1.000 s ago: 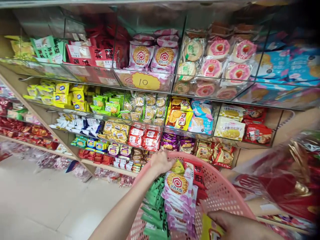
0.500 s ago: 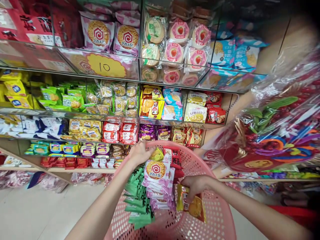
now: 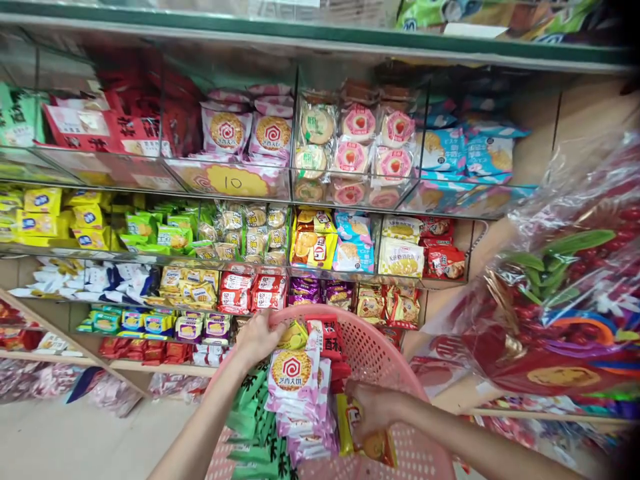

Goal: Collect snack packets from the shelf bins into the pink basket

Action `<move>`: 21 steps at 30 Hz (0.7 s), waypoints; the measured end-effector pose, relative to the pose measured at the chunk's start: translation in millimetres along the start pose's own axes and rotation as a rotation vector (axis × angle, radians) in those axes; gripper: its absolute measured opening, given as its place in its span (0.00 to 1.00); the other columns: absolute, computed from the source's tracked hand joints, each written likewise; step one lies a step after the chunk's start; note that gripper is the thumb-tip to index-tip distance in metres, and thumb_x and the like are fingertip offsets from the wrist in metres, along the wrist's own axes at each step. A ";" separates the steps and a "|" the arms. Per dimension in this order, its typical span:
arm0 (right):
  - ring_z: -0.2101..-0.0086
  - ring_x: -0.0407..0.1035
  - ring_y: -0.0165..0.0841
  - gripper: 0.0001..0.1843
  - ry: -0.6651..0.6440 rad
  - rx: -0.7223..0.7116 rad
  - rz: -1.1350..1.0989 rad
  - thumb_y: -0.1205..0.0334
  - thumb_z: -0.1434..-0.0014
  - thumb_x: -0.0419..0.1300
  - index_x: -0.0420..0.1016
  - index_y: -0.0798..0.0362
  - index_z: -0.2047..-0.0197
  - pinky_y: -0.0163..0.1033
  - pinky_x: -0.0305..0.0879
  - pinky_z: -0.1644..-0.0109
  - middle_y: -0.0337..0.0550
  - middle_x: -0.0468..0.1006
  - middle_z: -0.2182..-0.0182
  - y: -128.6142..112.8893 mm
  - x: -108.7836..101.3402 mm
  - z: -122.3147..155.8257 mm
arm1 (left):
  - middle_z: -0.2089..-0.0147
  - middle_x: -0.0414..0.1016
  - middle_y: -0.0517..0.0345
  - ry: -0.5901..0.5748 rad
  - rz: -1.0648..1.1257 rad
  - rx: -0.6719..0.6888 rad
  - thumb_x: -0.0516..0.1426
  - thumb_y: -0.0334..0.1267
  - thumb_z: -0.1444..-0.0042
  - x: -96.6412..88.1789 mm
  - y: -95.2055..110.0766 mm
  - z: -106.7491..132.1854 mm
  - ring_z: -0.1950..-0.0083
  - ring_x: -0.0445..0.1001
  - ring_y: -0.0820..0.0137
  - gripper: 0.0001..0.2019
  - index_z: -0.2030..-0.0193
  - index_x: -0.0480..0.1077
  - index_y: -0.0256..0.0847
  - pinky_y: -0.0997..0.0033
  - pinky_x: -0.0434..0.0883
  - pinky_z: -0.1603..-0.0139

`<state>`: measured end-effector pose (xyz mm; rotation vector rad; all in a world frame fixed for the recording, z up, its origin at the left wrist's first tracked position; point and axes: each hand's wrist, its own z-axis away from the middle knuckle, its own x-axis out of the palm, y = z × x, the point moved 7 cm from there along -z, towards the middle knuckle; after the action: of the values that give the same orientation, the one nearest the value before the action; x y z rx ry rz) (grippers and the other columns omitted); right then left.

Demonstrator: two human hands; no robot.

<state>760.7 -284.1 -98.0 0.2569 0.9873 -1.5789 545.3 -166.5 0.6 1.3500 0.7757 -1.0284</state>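
Observation:
Tilted below the shelves is a pink plastic basket (image 3: 393, 350) with a perforated wall. My left hand (image 3: 257, 341) is closed over its far left rim, thumb on the inner side, beside a small yellow packet (image 3: 294, 335). Inside the basket, my right hand (image 3: 369, 408) is closed on a yellow biscuit packet (image 3: 379, 445) near the right wall; its fingers cover part of the wrapper. Left of that packet stands a row of pink-and-white cracker packets (image 3: 294, 373). Green packets (image 3: 250, 400) line the left side, and red packets (image 3: 330, 340) lie behind the row.
Ahead, shelves with clear-fronted bins hold many packaged snacks. A yellow price tag (image 3: 237, 181) marked 10 is on the upper bin front. At right, a plastic-wrapped decorative bundle (image 3: 545, 320) juts toward the basket. Pale floor (image 3: 100, 437) shows at lower left.
The view has tilted up, so the shelves appear lower. My right hand and the yellow biscuit packet have moved down and left in view, close to the pink-and-white row. My left hand stays on the rim.

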 end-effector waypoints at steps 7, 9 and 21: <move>0.39 0.46 0.59 0.60 0.173 0.111 0.330 0.63 0.71 0.71 0.50 0.65 0.35 0.59 0.41 0.37 0.69 0.53 0.38 -0.1 33.2 -10.1 | 0.49 0.74 0.40 0.044 0.019 -0.017 0.47 0.54 0.45 -9.0 -17.2 0.5 0.51 0.73 0.55 0.25 0.49 0.66 0.37 0.65 0.66 0.57; 0.38 0.41 0.60 0.64 0.146 0.147 0.402 0.67 0.72 0.71 0.45 0.63 0.33 0.62 0.36 0.36 0.68 0.48 0.36 2.0 42.3 -15.3 | 0.49 0.74 0.40 0.050 0.020 -0.023 0.47 0.54 0.45 -10.7 -18.0 0.8 0.50 0.73 0.55 0.25 0.50 0.66 0.37 0.64 0.66 0.57; 0.41 0.50 0.60 0.57 0.274 0.065 0.387 0.75 0.70 0.66 0.50 0.65 0.34 0.60 0.39 0.36 0.68 0.57 0.39 -16.6 31.3 -5.3 | 0.50 0.74 0.41 0.034 0.043 -0.025 0.47 0.54 0.45 -11.0 -16.8 1.3 0.50 0.73 0.54 0.25 0.49 0.66 0.38 0.63 0.66 0.56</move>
<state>735.3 -303.3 -114.2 0.6827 1.0241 -1.2410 525.5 -165.1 4.1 1.3603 0.7795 -0.9606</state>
